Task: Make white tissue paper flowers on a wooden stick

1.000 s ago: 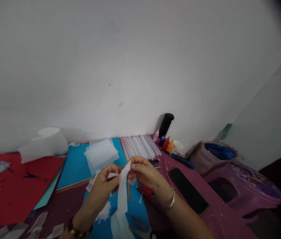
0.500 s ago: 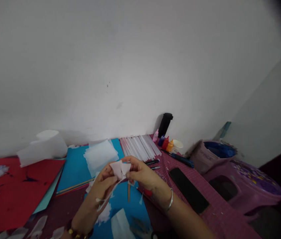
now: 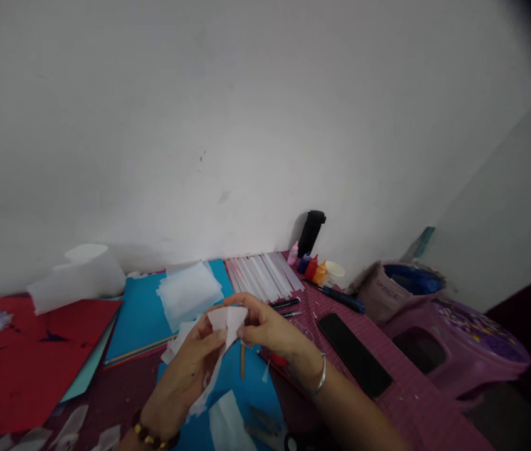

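Observation:
Close together over a blue sheet [image 3: 258,398], both hands hold a small folded piece of white tissue paper [image 3: 227,319]. My left hand [image 3: 194,357] has its thumb pressed on the left part of the paper, fingers behind it. Thumb and fingers of my right hand [image 3: 265,326] pinch the right edge. A white strip hangs down from the paper beside my left palm. Under the hands lie a thin wooden stick [image 3: 242,362], another piece of tissue paper [image 3: 227,423] and scissors [image 3: 272,431], partly out of sight at the bottom.
Cut white tissue squares [image 3: 190,291] rest on a blue sheet. Whitish translucent sticks [image 3: 262,275] lie near small paint bottles [image 3: 311,267] and a black bottle [image 3: 311,233]. A dark phone [image 3: 354,354] is at right. Red paper [image 3: 25,369] and a paper roll [image 3: 91,269] are left.
The paper between my fingers now shows a narrower, more upright fold. My left hand has shifted slightly, and the thin white strand below it is less visible. The view has moved a little.

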### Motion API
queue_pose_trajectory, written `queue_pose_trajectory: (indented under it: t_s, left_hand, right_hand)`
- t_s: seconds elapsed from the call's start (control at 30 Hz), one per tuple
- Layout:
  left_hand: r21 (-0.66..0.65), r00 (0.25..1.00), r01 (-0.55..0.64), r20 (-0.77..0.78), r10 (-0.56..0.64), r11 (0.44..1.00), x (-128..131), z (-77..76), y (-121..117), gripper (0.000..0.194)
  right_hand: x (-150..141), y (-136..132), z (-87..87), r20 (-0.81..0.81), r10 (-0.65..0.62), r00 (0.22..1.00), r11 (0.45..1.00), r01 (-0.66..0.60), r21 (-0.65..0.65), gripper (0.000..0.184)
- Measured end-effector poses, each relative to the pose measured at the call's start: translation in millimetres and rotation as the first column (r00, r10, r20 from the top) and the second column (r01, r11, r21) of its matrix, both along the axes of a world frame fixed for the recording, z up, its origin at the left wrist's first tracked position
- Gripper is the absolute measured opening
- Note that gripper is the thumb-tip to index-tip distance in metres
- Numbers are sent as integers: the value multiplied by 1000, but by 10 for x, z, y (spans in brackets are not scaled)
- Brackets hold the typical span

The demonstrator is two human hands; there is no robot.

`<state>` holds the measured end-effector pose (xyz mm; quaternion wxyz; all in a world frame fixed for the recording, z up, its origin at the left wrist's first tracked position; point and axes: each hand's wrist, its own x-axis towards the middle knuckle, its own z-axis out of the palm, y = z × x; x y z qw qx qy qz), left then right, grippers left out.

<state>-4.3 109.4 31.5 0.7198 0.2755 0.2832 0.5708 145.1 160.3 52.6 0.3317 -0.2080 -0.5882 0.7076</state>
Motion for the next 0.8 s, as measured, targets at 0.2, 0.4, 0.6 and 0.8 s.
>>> queue_pose_trajectory:
  t_s: [0.2, 0.4, 0.6, 0.8]
  left_hand:
    - [49, 998, -60, 11, 59, 997, -6, -7, 17, 43]
    - [39, 995, -93, 49, 91, 995, -2, -7, 39, 45]
    - [31, 995, -84, -56, 86, 996, -25, -45, 46, 35]
    - [50, 992, -48, -117, 54, 998, 5, -39, 57, 40]
  right_hand:
    - [5, 46, -31, -70, 23, 997, 1000, -23, -10, 51]
    - [4, 59, -13, -74, 31, 997, 999, -29, 18, 50]
    - [34, 60, 11, 38, 15, 999, 993, -19, 120, 50]
    - [19, 57, 7, 39, 9, 999, 984, -16, 175, 51]
